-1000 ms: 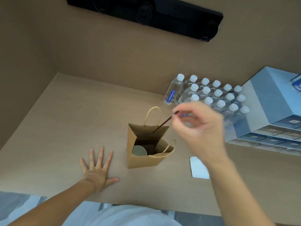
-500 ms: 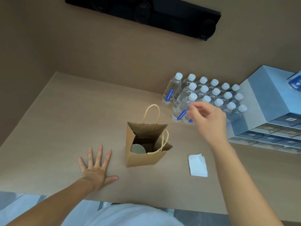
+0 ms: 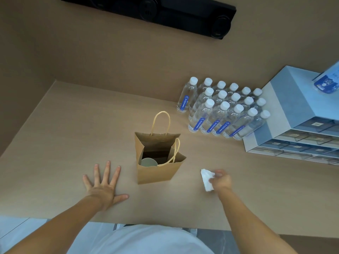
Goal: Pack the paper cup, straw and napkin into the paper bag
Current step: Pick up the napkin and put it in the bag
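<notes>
A brown paper bag (image 3: 156, 173) with twisted handles stands open in the middle of the table. The pale rim of the paper cup (image 3: 149, 162) shows inside it at the front left. The straw is not visible inside the bag. To the bag's right, my right hand (image 3: 221, 180) pinches the white napkin (image 3: 207, 180), which is crumpled and lifted at one end on the tabletop. My left hand (image 3: 102, 187) lies flat on the table left of the bag, fingers spread, holding nothing.
Several small water bottles (image 3: 222, 110) stand in rows behind and right of the bag. A blue-grey drawer cabinet (image 3: 297, 114) fills the far right. Walls close the table's back and left; the table's front edge (image 3: 55, 218) runs near my body.
My right hand let the straw go into the bag, drew back toward the bottles, then came down to the napkin and pinched it. The left hand stayed flat.
</notes>
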The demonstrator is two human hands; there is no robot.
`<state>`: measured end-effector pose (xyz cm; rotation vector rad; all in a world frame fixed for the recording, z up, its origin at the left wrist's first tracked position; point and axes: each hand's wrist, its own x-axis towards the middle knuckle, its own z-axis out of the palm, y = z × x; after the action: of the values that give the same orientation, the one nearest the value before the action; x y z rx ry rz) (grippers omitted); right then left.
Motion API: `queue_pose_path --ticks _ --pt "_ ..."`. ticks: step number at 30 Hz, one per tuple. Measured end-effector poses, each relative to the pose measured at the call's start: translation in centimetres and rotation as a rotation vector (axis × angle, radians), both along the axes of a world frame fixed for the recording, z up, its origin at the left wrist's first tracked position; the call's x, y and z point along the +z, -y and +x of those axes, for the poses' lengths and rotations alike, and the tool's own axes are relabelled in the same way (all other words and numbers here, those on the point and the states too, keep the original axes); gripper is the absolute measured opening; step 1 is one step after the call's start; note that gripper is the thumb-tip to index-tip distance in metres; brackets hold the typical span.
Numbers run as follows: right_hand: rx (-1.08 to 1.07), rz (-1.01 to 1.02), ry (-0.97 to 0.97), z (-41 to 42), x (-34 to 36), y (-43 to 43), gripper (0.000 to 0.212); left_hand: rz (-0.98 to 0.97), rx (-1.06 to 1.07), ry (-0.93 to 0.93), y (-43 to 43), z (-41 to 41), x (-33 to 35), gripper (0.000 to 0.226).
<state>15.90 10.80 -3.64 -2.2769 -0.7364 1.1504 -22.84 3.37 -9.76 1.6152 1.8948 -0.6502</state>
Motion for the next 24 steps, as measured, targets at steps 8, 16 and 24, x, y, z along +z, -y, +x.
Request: queue_pose_path --ticks 8,16,24 --pt "0.600 0.729 -0.252 -7.4 18.9 -3.5 0.027 0.008 0.000 0.010 0.1 -0.1 0.0 0.112" --pt "1.469 0.788 0.396 -15.3 20.5 -4.1 0.022 0.013 0.000 0.011 0.2 0.1 0.5 0.111" --pt "1.836 0.166 0.816 -19.1 18.1 -4.8 0.023 0.029 -0.004 0.024 0.4 -0.1 0.3 0.111"
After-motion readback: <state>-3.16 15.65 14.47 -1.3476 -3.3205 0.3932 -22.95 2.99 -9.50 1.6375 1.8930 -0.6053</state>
